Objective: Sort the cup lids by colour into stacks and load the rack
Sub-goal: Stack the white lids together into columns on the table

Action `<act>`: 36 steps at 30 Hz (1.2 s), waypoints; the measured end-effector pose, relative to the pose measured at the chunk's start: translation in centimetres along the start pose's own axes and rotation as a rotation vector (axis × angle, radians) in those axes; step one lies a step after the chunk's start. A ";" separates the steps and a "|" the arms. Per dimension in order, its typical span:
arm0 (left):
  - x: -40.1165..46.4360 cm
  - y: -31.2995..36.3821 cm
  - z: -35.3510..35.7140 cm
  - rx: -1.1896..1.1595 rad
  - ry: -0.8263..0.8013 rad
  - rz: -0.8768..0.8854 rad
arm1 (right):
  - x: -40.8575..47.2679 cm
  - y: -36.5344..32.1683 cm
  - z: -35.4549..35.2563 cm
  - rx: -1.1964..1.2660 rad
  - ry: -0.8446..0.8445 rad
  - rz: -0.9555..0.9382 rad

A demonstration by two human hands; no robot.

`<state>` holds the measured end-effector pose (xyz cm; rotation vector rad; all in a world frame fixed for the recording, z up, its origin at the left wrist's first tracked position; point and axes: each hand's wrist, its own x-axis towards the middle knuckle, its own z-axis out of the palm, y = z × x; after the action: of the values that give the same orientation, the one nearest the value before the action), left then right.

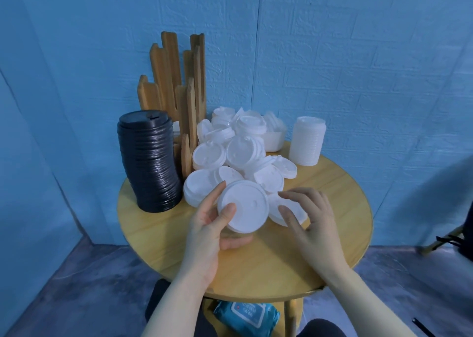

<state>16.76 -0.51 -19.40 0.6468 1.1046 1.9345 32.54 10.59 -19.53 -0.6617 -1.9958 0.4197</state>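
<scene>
Left hand (212,224) grips a white lid (243,206) above the round surface (256,265), beside the loose lid pile (238,147); right hand (307,221) hovers alongside, fingers spread, holding nothing.

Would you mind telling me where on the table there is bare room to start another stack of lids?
The table is bare along its right edge, in front of the white stack, and on the near rim below both hands. The middle is crowded with loose white lids, with the black stack and wooden rack at left.
</scene>
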 end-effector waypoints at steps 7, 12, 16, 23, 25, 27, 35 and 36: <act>0.2 -0.2 0.1 -0.017 0.025 0.055 | -0.5 2.6 0.0 -0.393 -0.363 0.110; 0.1 -0.2 0.1 -0.016 0.032 0.056 | -0.5 2.3 0.1 -0.325 -0.305 0.126; 0.1 -0.2 0.1 -0.017 0.043 0.064 | -0.3 1.8 -0.8 0.056 -0.051 0.250; 0.2 -0.2 0.3 -0.004 0.047 0.072 | 0.8 1.6 -1.9 1.134 0.016 0.673; 0.1 -0.2 0.2 0.003 0.040 0.079 | 0.8 1.2 -1.4 1.297 -0.036 0.693; 0.0 -0.2 0.2 0.024 0.031 0.078 | 0.7 0.5 -0.7 1.329 -0.111 0.677; -0.2 0.1 0.4 0.083 -0.041 0.075 | -0.2 -0.1 0.6 0.874 -0.240 0.541; -0.2 0.1 0.4 0.092 -0.050 0.073 | -0.3 -0.4 0.6 0.842 -0.251 0.529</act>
<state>17.11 -0.54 -19.14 0.7917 1.1582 1.9273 32.04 10.11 -19.83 -0.5849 -1.6103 1.6122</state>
